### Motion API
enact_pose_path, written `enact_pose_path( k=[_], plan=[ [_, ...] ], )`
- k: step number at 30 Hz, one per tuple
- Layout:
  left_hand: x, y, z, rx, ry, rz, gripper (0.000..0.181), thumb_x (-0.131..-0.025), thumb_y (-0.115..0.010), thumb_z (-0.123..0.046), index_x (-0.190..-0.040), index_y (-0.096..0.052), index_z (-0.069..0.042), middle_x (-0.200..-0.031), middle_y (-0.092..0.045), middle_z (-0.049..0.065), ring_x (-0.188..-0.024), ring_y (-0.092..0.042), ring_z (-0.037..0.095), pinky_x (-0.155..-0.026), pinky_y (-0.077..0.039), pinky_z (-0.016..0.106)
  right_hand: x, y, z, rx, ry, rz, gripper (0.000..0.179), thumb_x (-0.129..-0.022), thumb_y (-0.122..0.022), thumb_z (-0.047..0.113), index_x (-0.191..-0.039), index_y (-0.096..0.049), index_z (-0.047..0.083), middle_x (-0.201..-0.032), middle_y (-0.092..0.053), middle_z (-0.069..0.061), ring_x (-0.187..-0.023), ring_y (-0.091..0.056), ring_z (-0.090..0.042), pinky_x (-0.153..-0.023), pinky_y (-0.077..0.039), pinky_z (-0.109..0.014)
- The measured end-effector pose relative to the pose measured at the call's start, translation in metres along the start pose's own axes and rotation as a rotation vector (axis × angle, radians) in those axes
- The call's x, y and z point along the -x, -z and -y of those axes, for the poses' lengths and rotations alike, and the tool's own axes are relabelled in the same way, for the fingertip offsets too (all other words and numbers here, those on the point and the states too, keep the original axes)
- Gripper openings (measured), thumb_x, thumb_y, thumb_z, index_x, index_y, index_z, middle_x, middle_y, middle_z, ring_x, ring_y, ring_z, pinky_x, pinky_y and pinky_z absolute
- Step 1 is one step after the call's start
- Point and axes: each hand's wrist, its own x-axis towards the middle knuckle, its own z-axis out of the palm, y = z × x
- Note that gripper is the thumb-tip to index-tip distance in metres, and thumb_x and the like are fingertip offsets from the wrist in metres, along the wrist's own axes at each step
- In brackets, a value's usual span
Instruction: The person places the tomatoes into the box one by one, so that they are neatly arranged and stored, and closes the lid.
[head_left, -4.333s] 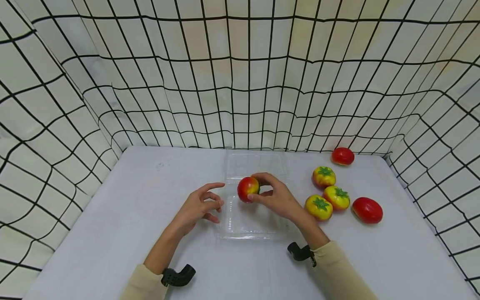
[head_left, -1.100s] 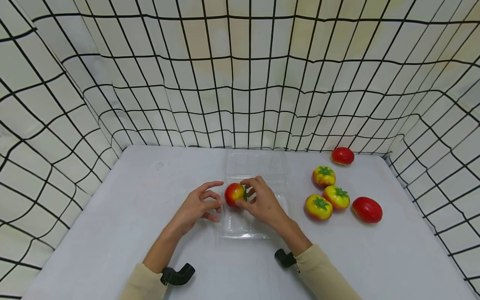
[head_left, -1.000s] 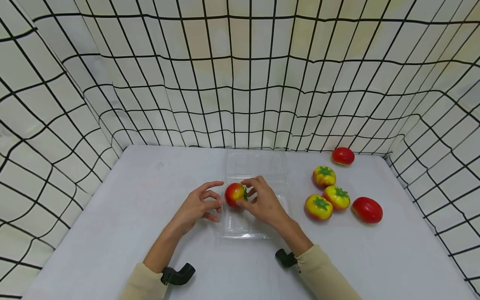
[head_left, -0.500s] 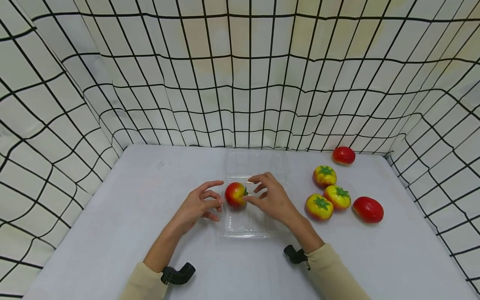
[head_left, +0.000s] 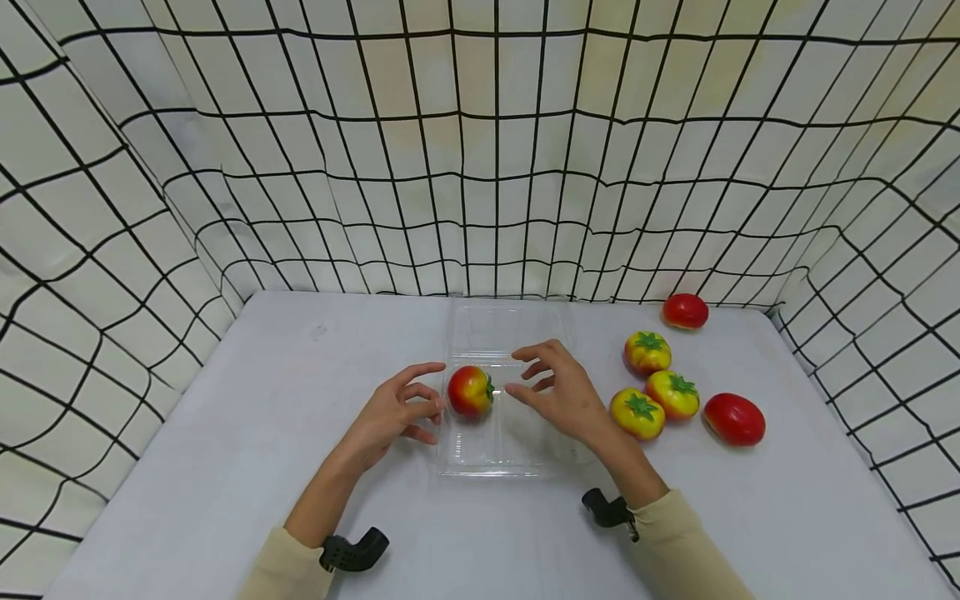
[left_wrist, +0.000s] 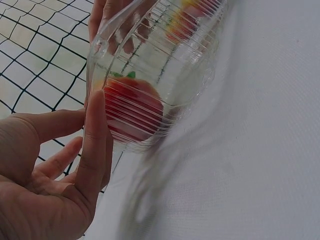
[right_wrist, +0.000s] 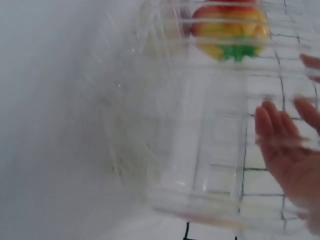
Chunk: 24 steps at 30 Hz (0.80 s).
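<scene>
A clear plastic clamshell container (head_left: 517,446) lies unfolded on the table, its lid part (head_left: 517,329) at the back. Inside, at the left, a red-and-yellow toy tomato (head_left: 470,392) rests on its side, green leafy top pointing right. My left hand (head_left: 390,417) is at the container's left rim; in the left wrist view, its thumb and a finger (left_wrist: 95,135) pinch that rim. To the tomato's right, my right hand (head_left: 566,396) hovers over the container, holding nothing, thumb and fingers apart. The right wrist view is blurred and looks through the clear plastic.
Several more toy tomatoes, such as the front one (head_left: 637,414), sit right of the container. Two glossy red oval pieces (head_left: 735,420) lie beyond them, one near the back edge. A black wire-patterned net (head_left: 495,167) surrounds the white table (head_left: 315,350).
My right hand carried the tomato leftward inside the container, let it go there and then drew back to the right. My left hand has stayed at the rim.
</scene>
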Motion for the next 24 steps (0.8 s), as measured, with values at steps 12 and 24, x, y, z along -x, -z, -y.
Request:
enact_pose_path(
  k=[12, 24],
  plan=[
    [0.001, 0.001, 0.001, 0.01, -0.009, 0.009, 0.064, -0.097, -0.071, -0.011, -0.155, -0.045, -0.014, -0.096, -0.066, 0.005, -0.084, -0.067, 0.022, -0.068, -0.066, 0.033, 0.008, 0.014, -0.003, -0.009, -0.008, -0.056, 0.044, -0.092, -0.081, 0.022, -0.133, -0.066, 0.016, -0.128, -0.059, -0.009, -0.113, -0.069, -0.033, -0.098, -0.062, -0.048],
    [0.001, 0.002, 0.001, 0.023, -0.012, 0.018, 0.064, -0.097, -0.072, -0.012, -0.155, -0.045, -0.014, -0.097, -0.066, 0.006, -0.085, -0.067, 0.023, -0.068, -0.066, 0.034, 0.015, 0.026, -0.01, 0.009, -0.006, -0.087, 0.041, -0.093, -0.079, 0.022, -0.132, -0.066, 0.014, -0.128, -0.06, -0.01, -0.114, -0.068, -0.032, -0.098, -0.061, -0.05]
  ],
)
